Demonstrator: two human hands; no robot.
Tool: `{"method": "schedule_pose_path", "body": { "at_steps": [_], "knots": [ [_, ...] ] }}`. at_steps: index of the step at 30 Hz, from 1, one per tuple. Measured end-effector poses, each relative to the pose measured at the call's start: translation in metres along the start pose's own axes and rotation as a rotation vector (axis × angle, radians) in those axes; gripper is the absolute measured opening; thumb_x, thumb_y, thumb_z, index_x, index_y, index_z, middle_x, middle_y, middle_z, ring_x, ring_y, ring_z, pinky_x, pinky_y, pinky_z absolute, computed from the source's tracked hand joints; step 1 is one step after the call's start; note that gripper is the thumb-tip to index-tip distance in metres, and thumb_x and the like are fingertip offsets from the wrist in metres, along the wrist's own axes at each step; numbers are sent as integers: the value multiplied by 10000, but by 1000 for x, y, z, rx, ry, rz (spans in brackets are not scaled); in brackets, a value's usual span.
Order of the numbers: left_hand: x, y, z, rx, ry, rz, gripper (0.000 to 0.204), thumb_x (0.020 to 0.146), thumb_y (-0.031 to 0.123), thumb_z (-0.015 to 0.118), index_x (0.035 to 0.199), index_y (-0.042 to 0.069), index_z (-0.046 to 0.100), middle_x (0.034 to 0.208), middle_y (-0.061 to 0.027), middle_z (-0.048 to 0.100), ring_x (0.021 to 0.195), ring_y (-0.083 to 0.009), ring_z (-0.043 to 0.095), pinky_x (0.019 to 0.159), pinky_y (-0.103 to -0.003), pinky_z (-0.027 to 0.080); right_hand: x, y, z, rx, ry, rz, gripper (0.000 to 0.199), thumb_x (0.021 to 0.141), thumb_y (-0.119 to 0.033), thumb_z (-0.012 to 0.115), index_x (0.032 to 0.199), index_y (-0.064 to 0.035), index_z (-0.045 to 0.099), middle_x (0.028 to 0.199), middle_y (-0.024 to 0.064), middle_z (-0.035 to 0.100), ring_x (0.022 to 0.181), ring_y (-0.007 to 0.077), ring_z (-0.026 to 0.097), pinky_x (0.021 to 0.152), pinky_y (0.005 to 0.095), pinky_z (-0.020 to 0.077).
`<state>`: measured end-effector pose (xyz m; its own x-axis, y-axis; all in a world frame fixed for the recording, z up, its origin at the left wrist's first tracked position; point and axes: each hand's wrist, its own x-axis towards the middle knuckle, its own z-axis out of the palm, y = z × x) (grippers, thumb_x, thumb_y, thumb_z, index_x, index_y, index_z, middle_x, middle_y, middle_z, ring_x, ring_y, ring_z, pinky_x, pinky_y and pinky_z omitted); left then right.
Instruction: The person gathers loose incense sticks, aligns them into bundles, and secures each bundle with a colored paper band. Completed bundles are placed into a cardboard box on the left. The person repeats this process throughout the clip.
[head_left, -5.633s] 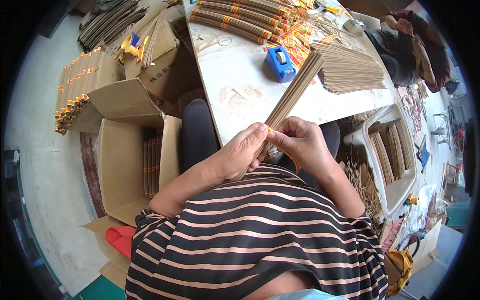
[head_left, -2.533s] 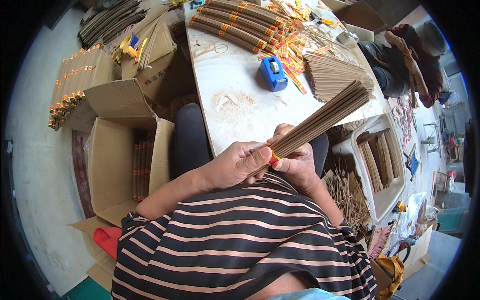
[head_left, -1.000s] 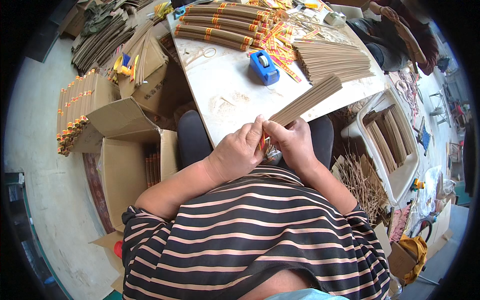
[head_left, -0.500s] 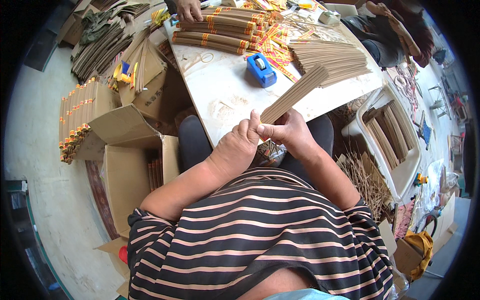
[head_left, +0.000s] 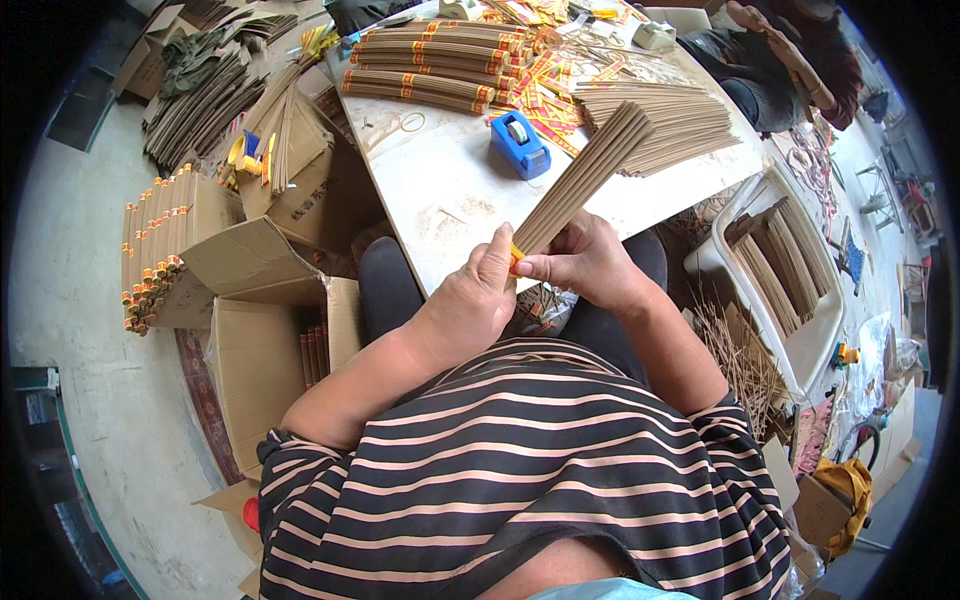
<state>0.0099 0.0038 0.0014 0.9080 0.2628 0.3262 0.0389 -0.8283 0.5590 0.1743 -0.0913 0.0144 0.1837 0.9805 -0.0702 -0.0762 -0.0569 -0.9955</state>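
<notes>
A bundle of brown incense sticks (head_left: 590, 175) slants up and to the right from my two hands, over the near edge of the white table (head_left: 440, 190). My left hand (head_left: 475, 290) is closed round the bundle's lower end. From the right, my right hand (head_left: 590, 262) grips the same bundle, its thumb pressing a red and yellow paper band (head_left: 516, 260) against the sticks. The fingers behind the bundle are partly hidden. Beyond my hands stands a blue tape dispenser (head_left: 520, 145), and a fanned pile of loose sticks (head_left: 660, 125) lies to its right.
Banded bundles (head_left: 430, 65) are stacked at the table's far left, beside scattered paper labels (head_left: 550, 95). An open cardboard box (head_left: 265, 350) stands left of my legs. At right is a white bin (head_left: 780, 290) holding sticks. Another person (head_left: 790, 60) sits at the far right.
The bundle has tilted more upright, and its red and yellow band now shows at my right thumb. The other person's hand at the far left of the table has gone from view.
</notes>
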Motion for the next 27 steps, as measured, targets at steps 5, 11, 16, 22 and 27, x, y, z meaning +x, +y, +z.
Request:
{"method": "schedule_pose_path", "body": {
  "at_steps": [5,11,16,22,27],
  "knots": [
    [2,7,-12,-185,-42,-50,600,807,13,555,1313,-92,250,1071,-279,500,944,-360,561,820,-372,457,-1,-5,1,19,-30,-108,383,781,-141,698,1025,28,456,924,104,617,864,137,604,742,264,519],
    [5,24,-29,-540,-148,-168,548,893,157,520,1328,-58,266,1088,-173,509,945,-231,551,834,-312,450,-5,-9,3,32,-61,-171,367,788,-121,686,1029,20,448,934,109,615,872,143,603,747,268,517],
    [3,22,-35,-1021,-259,-421,452,947,326,436,1233,-20,379,902,-47,499,737,-87,502,642,-198,448,-6,-17,3,12,-116,-247,369,785,-130,693,1029,8,454,924,110,623,839,144,608,715,269,514],
    [1,19,-30,-1239,-280,-551,372,946,332,438,1116,0,443,787,-3,488,653,-46,457,574,-162,416,-7,-18,-2,-309,-83,-254,465,753,-225,732,1052,15,468,828,96,643,742,127,615,659,256,503],
    [-1,15,-24,-1257,-244,-530,356,931,347,471,1082,25,459,742,12,476,597,-35,429,526,-153,369,3,-7,5,-19,77,-371,622,666,-334,792,1109,-37,472,999,107,569,890,197,579,830,323,455]
  ]
}}
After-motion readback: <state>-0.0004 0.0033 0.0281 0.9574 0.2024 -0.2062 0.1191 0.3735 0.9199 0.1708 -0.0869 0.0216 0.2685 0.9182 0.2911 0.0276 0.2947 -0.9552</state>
